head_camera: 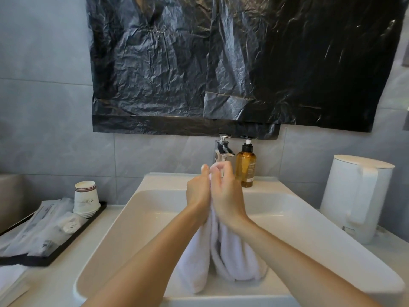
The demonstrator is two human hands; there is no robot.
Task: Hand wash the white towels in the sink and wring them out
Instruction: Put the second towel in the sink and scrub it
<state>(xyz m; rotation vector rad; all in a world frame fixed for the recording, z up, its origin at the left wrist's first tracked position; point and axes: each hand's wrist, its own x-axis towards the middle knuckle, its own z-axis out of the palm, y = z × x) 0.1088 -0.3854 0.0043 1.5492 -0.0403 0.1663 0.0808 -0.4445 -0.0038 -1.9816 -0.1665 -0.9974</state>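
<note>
A white towel point(223, 258) hangs in two folds over the white sink point(141, 209), its lower ends down in the basin. My left hand point(197, 191) and my right hand point(224, 191) are pressed together above the basin, both gripping the towel's top part between them. A bit of towel shows above my right fingers. The chrome tap point(223, 148) stands just behind my hands; I see no water running from it.
An amber pump bottle point(245, 167) stands on the sink's back ledge right of the tap. A white kettle point(356, 196) sits on the right counter. At left, a black tray point(55, 244) holds stacked paper cups point(85, 198) and wrapped toiletries. Black plastic sheeting point(221, 63) covers the wall above.
</note>
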